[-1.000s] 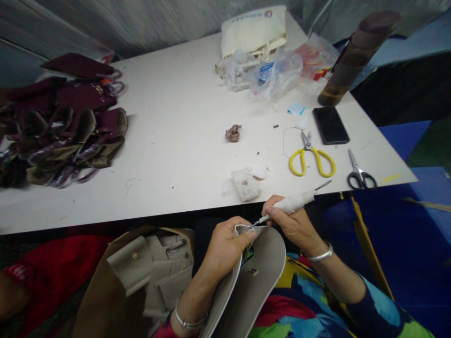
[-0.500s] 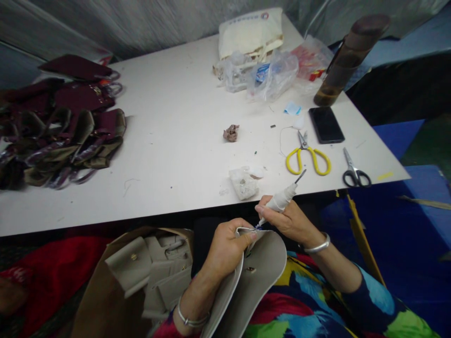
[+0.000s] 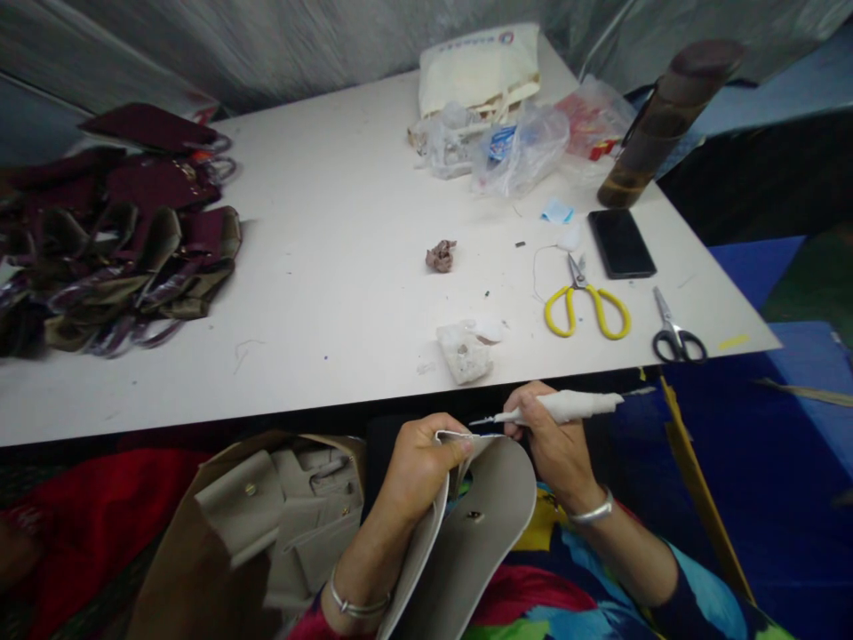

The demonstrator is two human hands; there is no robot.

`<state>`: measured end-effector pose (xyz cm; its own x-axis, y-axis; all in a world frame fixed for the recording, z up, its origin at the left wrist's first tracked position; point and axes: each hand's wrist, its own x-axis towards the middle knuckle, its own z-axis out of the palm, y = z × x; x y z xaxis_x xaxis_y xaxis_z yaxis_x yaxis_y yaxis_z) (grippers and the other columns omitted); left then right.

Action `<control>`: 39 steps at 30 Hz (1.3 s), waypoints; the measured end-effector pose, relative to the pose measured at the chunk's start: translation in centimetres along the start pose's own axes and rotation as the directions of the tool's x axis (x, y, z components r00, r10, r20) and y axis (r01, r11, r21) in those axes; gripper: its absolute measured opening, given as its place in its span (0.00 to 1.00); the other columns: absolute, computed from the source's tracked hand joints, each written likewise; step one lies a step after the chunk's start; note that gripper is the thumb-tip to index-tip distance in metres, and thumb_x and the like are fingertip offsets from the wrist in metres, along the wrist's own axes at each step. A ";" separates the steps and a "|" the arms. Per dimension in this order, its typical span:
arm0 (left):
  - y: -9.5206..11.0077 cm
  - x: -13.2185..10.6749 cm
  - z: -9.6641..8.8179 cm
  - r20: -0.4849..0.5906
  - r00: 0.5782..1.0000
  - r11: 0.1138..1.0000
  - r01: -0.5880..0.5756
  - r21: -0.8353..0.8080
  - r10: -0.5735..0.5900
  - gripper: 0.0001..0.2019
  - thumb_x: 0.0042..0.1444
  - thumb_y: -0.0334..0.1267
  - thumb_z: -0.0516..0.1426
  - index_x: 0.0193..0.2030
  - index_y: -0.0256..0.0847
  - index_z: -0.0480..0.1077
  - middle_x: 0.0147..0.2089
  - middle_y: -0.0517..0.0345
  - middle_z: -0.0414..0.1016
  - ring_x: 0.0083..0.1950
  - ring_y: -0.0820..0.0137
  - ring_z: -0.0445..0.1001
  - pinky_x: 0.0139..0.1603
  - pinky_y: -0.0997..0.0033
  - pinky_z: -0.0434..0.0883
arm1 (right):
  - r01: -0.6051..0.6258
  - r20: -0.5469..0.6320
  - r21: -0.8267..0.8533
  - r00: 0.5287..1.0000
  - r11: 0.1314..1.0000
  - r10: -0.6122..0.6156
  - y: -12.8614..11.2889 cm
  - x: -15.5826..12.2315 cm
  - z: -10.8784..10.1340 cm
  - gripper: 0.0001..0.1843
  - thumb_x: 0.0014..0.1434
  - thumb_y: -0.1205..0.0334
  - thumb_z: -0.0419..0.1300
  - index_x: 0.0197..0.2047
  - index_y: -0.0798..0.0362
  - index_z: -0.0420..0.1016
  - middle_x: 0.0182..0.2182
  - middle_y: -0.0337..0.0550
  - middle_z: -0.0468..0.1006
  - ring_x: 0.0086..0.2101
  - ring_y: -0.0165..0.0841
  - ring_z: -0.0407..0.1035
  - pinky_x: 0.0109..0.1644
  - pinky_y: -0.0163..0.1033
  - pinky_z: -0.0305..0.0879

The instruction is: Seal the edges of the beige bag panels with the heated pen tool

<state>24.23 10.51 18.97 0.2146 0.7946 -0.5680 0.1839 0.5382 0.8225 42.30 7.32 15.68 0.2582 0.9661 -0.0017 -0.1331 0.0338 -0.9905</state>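
My left hand (image 3: pixel 419 467) pinches the upper edge of a beige leather-like bag (image 3: pixel 497 516), its fingers closed near the folded corner. The bag's panels spread apart below, and a small metal fitting (image 3: pixel 474 516) shows on the inner face. In my right hand (image 3: pixel 556 444) is a pointed tool (image 3: pixel 577 406) with a white-wrapped grip, held almost level. One thin tip points left, just above the bag's top edge; whether it touches is hard to tell. Another thin, blurred end sticks out to the right.
On the white table (image 3: pixel 346 240) lie yellow-handled scissors (image 3: pixel 586 298), black-handled scissors (image 3: pixel 676 333), a phone (image 3: pixel 621 244), a white lump (image 3: pixel 465 353) and a bottle (image 3: pixel 666 124). Maroon bags (image 3: pixel 147 213) pile up at left. Below, a carton (image 3: pixel 183 551) holds beige pieces (image 3: pixel 246 498).
My right hand has swung the pointed tool from a steep tilt to nearly level, drawing back a little from the bag's edge. My left hand keeps its pinch on the bag.
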 end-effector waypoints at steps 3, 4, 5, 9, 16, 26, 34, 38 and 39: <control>0.3 0.0 -0.4 -0.020 0.999 0.991 0.037 -0.128 -0.040 0.14 0.38 0.43 0.71 0.26 0.35 0.77 0.22 0.58 0.74 0.25 0.72 0.67 0.29 0.73 0.62 | 0.098 -0.067 -0.077 0.992 0.992 -0.104 0.2 1.5 0.1 0.16 0.74 0.49 0.61 0.39 0.51 0.77 0.28 0.38 0.76 0.30 0.32 0.71 0.35 0.35 0.67; 0.5 0.0 -0.6 -0.023 0.998 0.984 0.049 -0.169 -0.053 0.15 0.37 0.43 0.72 0.26 0.35 0.77 0.23 0.58 0.74 0.25 0.72 0.67 0.29 0.73 0.63 | 0.126 -0.070 -0.128 0.988 0.984 -0.136 0.2 2.0 0.1 0.15 0.74 0.49 0.61 0.40 0.50 0.77 0.30 0.38 0.77 0.31 0.33 0.71 0.37 0.36 0.68; 0.7 -0.1 -0.7 -0.023 0.997 0.976 0.061 -0.207 -0.067 0.16 0.36 0.43 0.73 0.27 0.35 0.77 0.23 0.58 0.75 0.25 0.72 0.68 0.29 0.73 0.63 | 0.149 -0.063 -0.176 0.985 0.973 -0.162 0.2 2.5 0.1 0.14 0.73 0.49 0.62 0.41 0.50 0.77 0.30 0.38 0.77 0.32 0.33 0.71 0.39 0.37 0.68; 1.0 0.0 -1.4 0.009 0.994 0.944 0.103 -0.313 -0.106 0.21 0.32 0.45 0.77 0.29 0.35 0.77 0.24 0.57 0.76 0.25 0.72 0.69 0.30 0.73 0.65 | 0.208 -0.017 -0.264 0.975 0.942 -0.221 0.2 3.8 -0.1 0.13 0.73 0.50 0.63 0.42 0.50 0.77 0.32 0.38 0.77 0.33 0.33 0.71 0.41 0.37 0.67; 0.8 0.4 -2.1 0.070 0.989 0.919 0.150 -0.365 -0.134 0.24 0.30 0.46 0.79 0.30 0.34 0.78 0.25 0.56 0.77 0.25 0.71 0.71 0.29 0.73 0.67 | 0.256 0.036 -0.276 0.966 0.927 -0.256 0.1 4.7 0.0 0.12 0.74 0.52 0.62 0.40 0.51 0.76 0.32 0.38 0.76 0.34 0.33 0.71 0.42 0.37 0.67; 0.7 0.4 -2.3 0.090 0.987 0.919 0.159 -0.360 -0.136 0.24 0.31 0.47 0.79 0.30 0.34 0.78 0.25 0.56 0.77 0.25 0.72 0.71 0.30 0.73 0.68 | 0.310 0.156 -0.401 0.950 0.862 -0.269 -0.3 6.0 0.0 0.10 0.72 0.54 0.63 0.42 0.51 0.78 0.37 0.41 0.79 0.39 0.37 0.73 0.46 0.41 0.66; 0.2 0.5 -2.3 0.120 0.983 0.913 0.175 -0.368 -0.140 0.26 0.31 0.47 0.80 0.32 0.35 0.77 0.26 0.58 0.76 0.26 0.73 0.70 0.31 0.74 0.67 | 0.192 0.110 -0.152 0.978 0.970 -0.177 -1.5 4.2 -0.2 0.14 0.74 0.52 0.60 0.37 0.51 0.78 0.29 0.39 0.76 0.30 0.33 0.71 0.37 0.37 0.67; 0.3 0.4 -2.0 0.164 0.976 0.911 0.194 -0.364 -0.143 0.25 0.34 0.47 0.79 0.33 0.34 0.77 0.27 0.57 0.76 0.27 0.73 0.71 0.31 0.74 0.67 | -0.004 0.289 -0.006 0.957 1.000 0.006 -2.1 3.4 0.0 0.18 0.71 0.50 0.62 0.33 0.52 0.77 0.25 0.37 0.74 0.25 0.31 0.70 0.30 0.34 0.65; 0.4 0.3 -2.0 0.171 0.975 0.909 0.199 -0.367 -0.145 0.25 0.34 0.47 0.79 0.33 0.34 0.77 0.27 0.57 0.76 0.27 0.72 0.71 0.31 0.74 0.67 | -0.015 0.298 -0.008 0.954 1.000 0.016 -2.1 3.3 0.1 0.18 0.71 0.49 0.63 0.33 0.53 0.76 0.25 0.37 0.74 0.25 0.31 0.70 0.30 0.34 0.65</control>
<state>22.46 11.52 19.19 0.3466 0.6486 -0.6776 -0.1420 0.7504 0.6456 43.32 10.47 17.79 -0.0412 0.9989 0.0232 -0.1294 0.0177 -0.9914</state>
